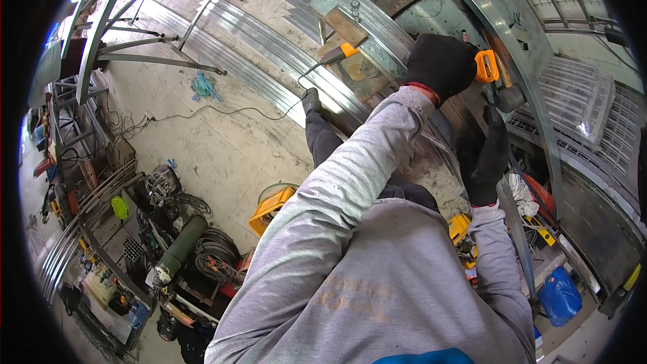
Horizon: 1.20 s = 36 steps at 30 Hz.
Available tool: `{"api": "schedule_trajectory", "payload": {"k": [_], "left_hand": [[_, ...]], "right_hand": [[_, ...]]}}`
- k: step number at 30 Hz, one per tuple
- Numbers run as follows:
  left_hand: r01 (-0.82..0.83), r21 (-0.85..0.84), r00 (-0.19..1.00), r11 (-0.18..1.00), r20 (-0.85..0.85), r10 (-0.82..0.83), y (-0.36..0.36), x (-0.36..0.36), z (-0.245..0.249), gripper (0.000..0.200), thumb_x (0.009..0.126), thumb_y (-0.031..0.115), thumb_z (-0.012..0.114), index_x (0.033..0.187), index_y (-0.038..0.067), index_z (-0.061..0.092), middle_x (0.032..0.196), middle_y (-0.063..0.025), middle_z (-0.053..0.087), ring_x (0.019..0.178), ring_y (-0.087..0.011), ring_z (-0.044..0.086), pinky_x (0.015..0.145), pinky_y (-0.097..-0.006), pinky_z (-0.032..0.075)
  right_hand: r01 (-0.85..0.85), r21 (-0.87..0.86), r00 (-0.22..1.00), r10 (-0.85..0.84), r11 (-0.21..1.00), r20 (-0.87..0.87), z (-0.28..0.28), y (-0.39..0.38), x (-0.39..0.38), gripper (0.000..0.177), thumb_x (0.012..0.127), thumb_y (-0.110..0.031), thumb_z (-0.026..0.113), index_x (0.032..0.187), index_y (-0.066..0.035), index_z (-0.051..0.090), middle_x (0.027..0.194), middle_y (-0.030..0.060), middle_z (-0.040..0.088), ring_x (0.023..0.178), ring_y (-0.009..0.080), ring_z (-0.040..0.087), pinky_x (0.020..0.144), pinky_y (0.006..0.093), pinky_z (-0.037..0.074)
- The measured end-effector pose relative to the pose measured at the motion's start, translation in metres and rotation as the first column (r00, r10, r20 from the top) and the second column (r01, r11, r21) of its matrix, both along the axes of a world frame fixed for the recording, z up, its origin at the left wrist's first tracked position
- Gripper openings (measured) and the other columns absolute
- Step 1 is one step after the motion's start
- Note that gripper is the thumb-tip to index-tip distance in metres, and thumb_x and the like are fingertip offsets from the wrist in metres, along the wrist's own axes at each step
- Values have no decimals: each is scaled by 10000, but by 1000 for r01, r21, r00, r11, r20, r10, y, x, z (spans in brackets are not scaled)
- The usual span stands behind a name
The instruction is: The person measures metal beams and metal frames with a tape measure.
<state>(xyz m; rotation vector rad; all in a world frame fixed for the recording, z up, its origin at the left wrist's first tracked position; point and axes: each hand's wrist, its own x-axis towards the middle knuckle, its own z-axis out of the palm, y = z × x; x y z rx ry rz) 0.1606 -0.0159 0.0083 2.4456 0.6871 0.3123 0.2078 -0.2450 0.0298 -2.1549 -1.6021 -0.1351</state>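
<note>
Left hand [442, 66] has an orange handle [481, 73] just rightward.

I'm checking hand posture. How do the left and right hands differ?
The left hand looks curled, fingertips hidden; the right hand is open, thumb and fingers apart. The left hand is higher in the picture, the right hand lower. Both are gloved in black.

The gloves [441, 64] are matt cloth; the curved bar [490, 11], smooth metal.
</note>
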Motion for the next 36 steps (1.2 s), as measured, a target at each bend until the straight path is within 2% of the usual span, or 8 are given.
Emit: {"api": "schedule_trajectory", "payload": {"k": [2,5,7,13,17,19,22,36], "left_hand": [[3,-1,1000,1000,-6,-3,0,0,0,314,945,380,628,944,136,826,827,-122,783,767,-348,780,702,-507,610],[7,9,1000,1000,-6,-7,0,-1,0,315,947,379,629,943,133,826,827,-122,783,760,-349,779,698,-508,609],[1,9,1000,1000,15,-1,0,-1,-1,314,948,380,632,944,132,826,821,-123,781,757,-351,778,697,-505,610],[-13,-4,1000,1000,18,13,0,0,0,311,947,383,638,939,133,823,816,-123,776,752,-355,774,695,-505,606],[-14,2,1000,1000,28,14,-1,-1,-1,304,942,378,637,944,137,822,819,-120,777,757,-353,773,696,-505,605],[-34,26,998,999,52,33,-2,0,-2,205,872,324,703,957,191,834,814,-100,782,745,-333,776,674,-494,587],[-11,0,1000,1000,17,11,0,0,-1,297,935,375,635,957,144,821,836,-122,780,791,-350,777,711,-506,606],[-11,-16,999,1000,32,11,0,-1,0,290,927,378,644,952,146,817,824,-122,774,777,-356,772,699,-512,602]], "right_hand": [[18,-29,1000,-19,999,-6,-1,-1,-1,827,904,-233,832,1580,32,435,1439,255,632,1267,454,648,1077,515,521],[3,77,999,-7,997,50,-10,-6,1,812,940,-301,796,1587,33,435,1452,259,625,1288,464,635,1097,524,504],[-14,169,1000,15,985,-7,-10,-7,2,783,1006,-413,701,1584,48,445,1474,266,612,1323,469,617,1123,531,484],[57,92,998,-53,994,-43,-4,-11,1,788,1079,-546,488,1557,79,448,1484,295,591,1395,461,579,1159,507,456],[66,79,998,-65,995,-8,-5,-8,0,780,1079,-551,469,1535,82,471,1480,293,592,1391,459,579,1156,506,456],[46,94,999,-46,995,-4,-3,-5,0,722,1082,-494,487,1520,80,489,1465,293,599,1379,461,584,1149,512,458],[38,108,999,-40,993,17,-2,-3,-2,671,1083,-434,497,1516,78,493,1458,290,603,1361,464,592,1140,516,461],[71,96,997,-69,993,-17,1,-2,-3,602,1080,-343,510,1515,72,490,1447,284,617,1339,459,610,1129,507,470]]}}
